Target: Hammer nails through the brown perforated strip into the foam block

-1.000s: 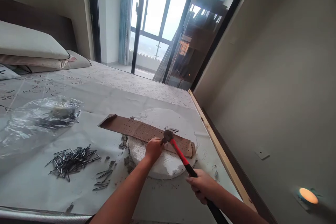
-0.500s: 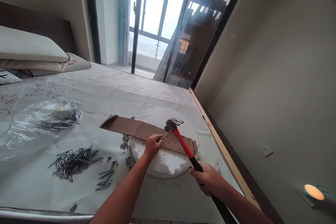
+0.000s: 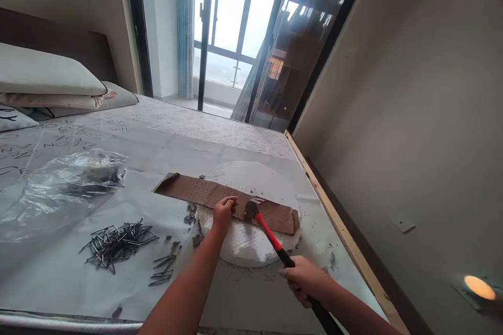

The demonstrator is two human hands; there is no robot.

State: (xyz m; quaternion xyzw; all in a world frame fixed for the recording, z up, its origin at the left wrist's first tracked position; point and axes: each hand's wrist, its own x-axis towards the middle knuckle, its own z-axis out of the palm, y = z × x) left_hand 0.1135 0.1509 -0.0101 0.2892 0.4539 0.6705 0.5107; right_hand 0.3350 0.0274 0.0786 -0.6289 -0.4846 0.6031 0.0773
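A brown strip of board [image 3: 275,215] dotted with small holes lies across a round white foam disc [image 3: 245,241] on a paper-covered bed. My left hand [image 3: 223,213] presses on the strip's near edge, fingers curled; whether it pinches a nail I cannot make out. My right hand [image 3: 304,281] grips the black end of a red-handled claw hammer [image 3: 262,226]. The hammer's head rests down on the strip just right of my left fingers.
A heap of loose dark nails [image 3: 116,239] lies on the paper at the left, with a few more nearer [image 3: 162,269]. A crumpled clear plastic bag [image 3: 63,186] sits behind them. Pillows [image 3: 47,77] lie at the far left. A wooden bed rail [image 3: 338,230] and wall run along the right.
The hammer head rose off the strip half a second ago and has now come back down onto it beside my left fingers. My left hand stayed on the strip.
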